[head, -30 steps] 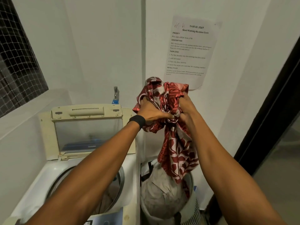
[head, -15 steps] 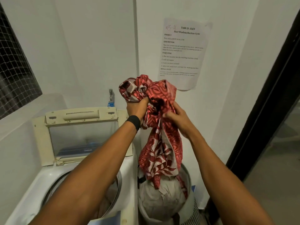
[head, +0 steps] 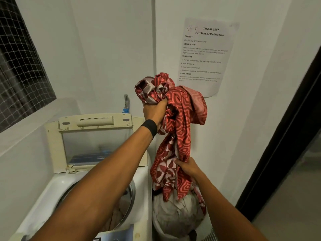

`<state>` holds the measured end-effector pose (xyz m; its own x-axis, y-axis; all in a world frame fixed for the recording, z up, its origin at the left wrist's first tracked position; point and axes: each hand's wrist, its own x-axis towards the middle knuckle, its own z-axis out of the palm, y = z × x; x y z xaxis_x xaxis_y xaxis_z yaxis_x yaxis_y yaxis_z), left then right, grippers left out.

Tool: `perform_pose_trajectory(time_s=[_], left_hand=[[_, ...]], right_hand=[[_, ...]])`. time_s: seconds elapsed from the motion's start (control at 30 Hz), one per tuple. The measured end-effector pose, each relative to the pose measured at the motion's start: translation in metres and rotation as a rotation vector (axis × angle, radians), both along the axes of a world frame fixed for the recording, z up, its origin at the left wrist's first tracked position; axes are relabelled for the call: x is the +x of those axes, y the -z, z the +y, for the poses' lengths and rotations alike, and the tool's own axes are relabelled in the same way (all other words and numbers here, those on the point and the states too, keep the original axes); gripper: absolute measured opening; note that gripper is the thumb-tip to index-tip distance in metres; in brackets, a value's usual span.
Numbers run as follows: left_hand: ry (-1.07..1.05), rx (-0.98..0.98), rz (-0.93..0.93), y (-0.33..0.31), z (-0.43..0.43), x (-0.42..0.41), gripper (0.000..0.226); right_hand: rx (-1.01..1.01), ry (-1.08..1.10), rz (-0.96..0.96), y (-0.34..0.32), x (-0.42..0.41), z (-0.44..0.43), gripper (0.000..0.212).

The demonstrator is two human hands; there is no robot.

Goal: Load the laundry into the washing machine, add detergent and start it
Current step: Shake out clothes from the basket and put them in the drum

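At the far left a netted window (head: 22, 66) is seen in the wall. Below it the washing machine (head: 55, 186) is stood with its cream lid (head: 52, 145) raised upright, and pale laundry (head: 118, 214) is glimpsed inside the open drum. A small tap (head: 126, 103) is fixed to the wall just behind the lid. The left hand (head: 154, 112), banded at the wrist by a black wristband (head: 149, 126), is raised above the machine's right edge; its fingers are curled tightly round the bunched top of a red patterned cloth (head: 180, 122). The cloth is hung down from there, beside the machine and over the laundry basket (head: 207, 226). Its lower part is gripped by the right hand (head: 187, 166), whose fingers are closed round the fabric. The cloth's tail is touching a grey bundle (head: 175, 214) heaped in the basket. A printed sheet (head: 205, 54) is stuck to the wall behind, and a dark door frame (head: 286, 136) is seen at the right.
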<state>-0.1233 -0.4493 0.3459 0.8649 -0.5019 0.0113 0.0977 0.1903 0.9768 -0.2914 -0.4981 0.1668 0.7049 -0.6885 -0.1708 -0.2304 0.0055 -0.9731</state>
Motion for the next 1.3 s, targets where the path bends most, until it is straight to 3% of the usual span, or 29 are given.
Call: perform_pose_trajectory(time_s=[0.1, 0.2, 0.3, 0.37, 0.5, 0.67, 0.77, 0.87, 0.93, 1.03, 1.13, 1.2, 1.3], left_hand=[[-0.012, 0.013, 0.007, 0.004, 0.004, 0.004, 0.074], [-0.076, 0.062, -0.086, 0.002, 0.019, -0.001, 0.079], [-0.063, 0.115, -0.193, 0.010, 0.025, -0.002, 0.054], [-0.019, 0.142, -0.254, 0.014, 0.031, -0.006, 0.045], [-0.044, 0.218, -0.334, 0.019, 0.051, -0.001, 0.062], [-0.175, 0.390, -0.413, 0.039, 0.110, 0.019, 0.064], [-0.303, 0.512, -0.462, 0.057, 0.152, 0.023, 0.083], [-0.297, 0.599, -0.501, 0.073, 0.195, 0.025, 0.073], [-0.286, 0.661, -0.469, 0.086, 0.221, 0.033, 0.061], [-0.309, 0.722, -0.363, 0.111, 0.250, 0.045, 0.063], [-0.358, 0.758, -0.262, 0.143, 0.267, 0.066, 0.092], [-0.361, 0.781, -0.191, 0.159, 0.273, 0.076, 0.119], [-0.269, 0.831, -0.152, 0.187, 0.282, 0.099, 0.119]], right_hand=[[0.185, 0.134, -0.197, -0.026, 0.006, -0.003, 0.020], [0.421, 0.214, -0.610, -0.084, 0.010, -0.018, 0.015], [0.516, 0.309, -0.836, -0.144, 0.009, -0.031, 0.013], [0.480, 0.305, -0.809, -0.172, 0.015, -0.030, 0.016], [0.344, 0.167, -0.670, -0.185, 0.044, -0.014, 0.021], [0.337, 0.003, -0.517, -0.161, 0.076, 0.028, 0.020], [0.377, -0.102, -0.450, -0.137, 0.102, 0.056, 0.021], [0.398, -0.189, -0.388, -0.118, 0.124, 0.089, 0.021], [0.420, -0.230, -0.342, -0.100, 0.139, 0.110, 0.021], [0.429, -0.250, -0.291, -0.067, 0.160, 0.138, 0.022], [0.452, -0.233, -0.235, -0.039, 0.181, 0.158, 0.027], [0.428, -0.226, -0.197, -0.023, 0.195, 0.168, 0.018], [0.337, -0.182, -0.174, 0.009, 0.219, 0.177, 0.020]])
